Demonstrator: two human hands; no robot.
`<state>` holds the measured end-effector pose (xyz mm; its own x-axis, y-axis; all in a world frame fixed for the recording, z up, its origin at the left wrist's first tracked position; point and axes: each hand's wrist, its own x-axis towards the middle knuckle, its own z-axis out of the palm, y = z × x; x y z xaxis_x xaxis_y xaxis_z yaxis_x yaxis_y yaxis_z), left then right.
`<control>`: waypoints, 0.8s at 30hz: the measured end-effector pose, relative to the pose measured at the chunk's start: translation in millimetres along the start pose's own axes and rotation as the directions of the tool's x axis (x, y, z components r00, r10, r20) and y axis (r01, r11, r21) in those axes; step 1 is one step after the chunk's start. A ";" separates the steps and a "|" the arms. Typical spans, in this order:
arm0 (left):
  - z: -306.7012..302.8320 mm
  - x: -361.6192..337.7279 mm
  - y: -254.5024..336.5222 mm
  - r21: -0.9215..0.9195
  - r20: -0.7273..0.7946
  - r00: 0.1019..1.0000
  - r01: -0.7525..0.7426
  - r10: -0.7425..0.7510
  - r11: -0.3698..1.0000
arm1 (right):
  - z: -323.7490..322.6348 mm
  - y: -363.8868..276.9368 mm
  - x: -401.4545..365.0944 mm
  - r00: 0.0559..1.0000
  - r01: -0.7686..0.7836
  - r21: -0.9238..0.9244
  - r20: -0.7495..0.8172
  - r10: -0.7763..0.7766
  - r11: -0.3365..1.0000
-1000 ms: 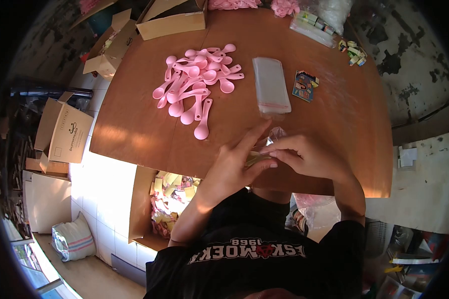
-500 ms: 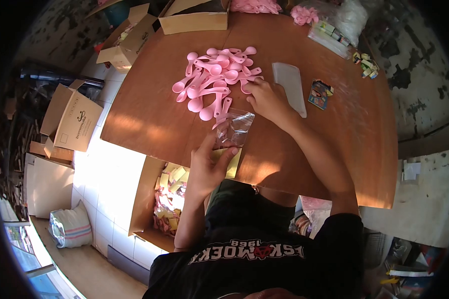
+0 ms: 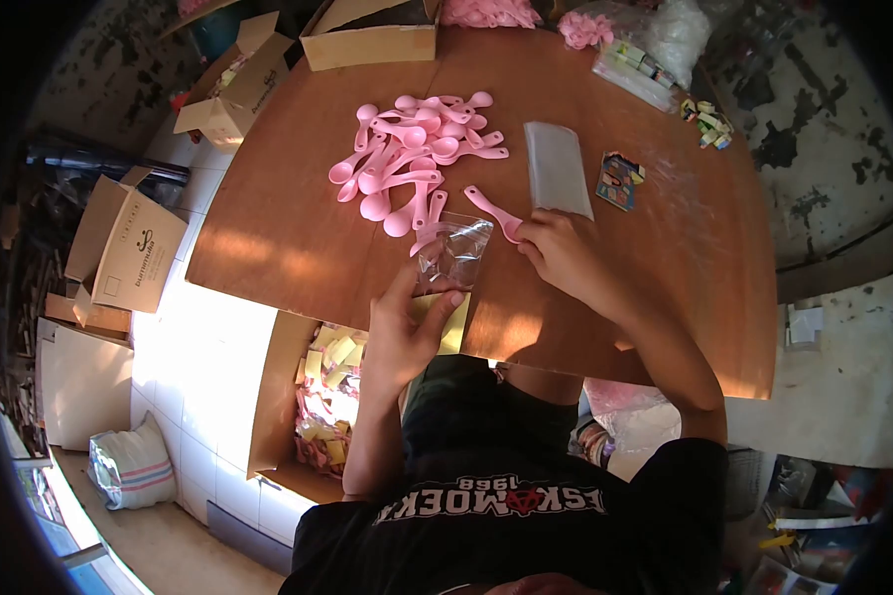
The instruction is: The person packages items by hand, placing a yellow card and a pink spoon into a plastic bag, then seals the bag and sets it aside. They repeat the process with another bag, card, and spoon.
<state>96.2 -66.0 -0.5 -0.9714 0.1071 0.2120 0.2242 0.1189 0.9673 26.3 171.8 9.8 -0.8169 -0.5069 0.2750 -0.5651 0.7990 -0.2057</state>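
Currently, in the head view, the two hands are apart, each closed on something of its own; the left hand (image 3: 404,335), near the front edge of the brown table (image 3: 655,307), pinches a clear bag (image 3: 453,260) between thumb and fingers, and a yellow card (image 3: 454,329) shows below the thumb; the bag's far end overlaps the nearest of the pink spoons in the pile (image 3: 402,149), though whether it touches them I cannot tell. Farther right, the right hand (image 3: 566,253) grips a single pink spoon (image 3: 490,207) at its bowl end, fingertips partly hiding the bowl; its handle points away from the person and to the left, towards the pile yet apart from it; the spoon is beside the bag, with a gap between them. Just beyond the right hand lies a stack of clear sleeves (image 3: 556,164); to the right of that is a small printed card (image 3: 615,183); below the table's front edge, at the left, a cardboard box (image 3: 276,407) holds many yellow and pink pieces, too small to make out singly.
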 end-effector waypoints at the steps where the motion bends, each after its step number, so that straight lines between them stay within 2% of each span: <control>1: -0.1 0.3 1.3 0.025 0.012 1.000 0.002 -0.002 1.000 | -7.8 -5.5 -8.7 1.000 0.011 -0.015 0.016 -0.011 1.000; 2: 0.6 0.7 2.0 0.021 0.013 1.000 0.005 -0.005 1.000 | -14.5 -10.3 -16.7 1.000 0.009 -0.017 0.021 -0.008 1.000; 4: 3.9 3.6 3.5 0.025 0.027 1.000 0.003 -0.003 1.000 | -26.9 -16.0 -29.1 0.986 -0.084 -0.003 0.145 0.084 0.996; 7: 6.6 7.0 5.5 0.040 0.048 0.999 0.004 -0.005 0.999 | -36.2 -17.7 -38.8 0.972 -0.119 -0.039 0.199 0.124 0.992; 11: 8.8 9.8 3.5 0.011 0.058 0.998 0.023 -0.023 1.000 | -36.8 -12.5 -40.8 0.971 -0.101 -0.060 0.210 0.112 0.993; 14: 10.6 11.8 0.3 0.044 0.054 0.997 -0.055 0.052 0.998 | -35.6 -11.5 -39.6 0.971 -0.079 -0.057 0.222 0.090 0.995; 16: 13.1 13.7 0.3 0.036 0.042 0.998 -0.041 0.039 0.999 | -36.0 -9.2 -37.2 0.955 -0.061 -0.052 0.286 0.074 0.997; 20: 21.9 20.3 1.8 0.030 0.074 0.997 -0.001 -0.001 1.000 | -33.5 -4.3 -24.8 0.956 -0.131 0.035 0.269 0.116 0.991; 22: 28.2 24.5 6.9 0.017 0.065 0.997 0.043 -0.044 0.999 | -11.0 5.1 -19.3 0.998 -0.052 0.105 0.042 0.047 0.993; 24: 33.0 27.8 2.9 0.019 0.100 0.994 0.037 -0.039 0.999 | -2.5 2.4 -13.3 1.000 -0.022 0.081 0.017 0.021 0.996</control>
<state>72.4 -30.2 3.6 -0.9667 0.2003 0.1592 0.1895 0.1420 0.9716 36.1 181.3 8.0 -0.8302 -0.4958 0.2550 -0.5546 0.7811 -0.2869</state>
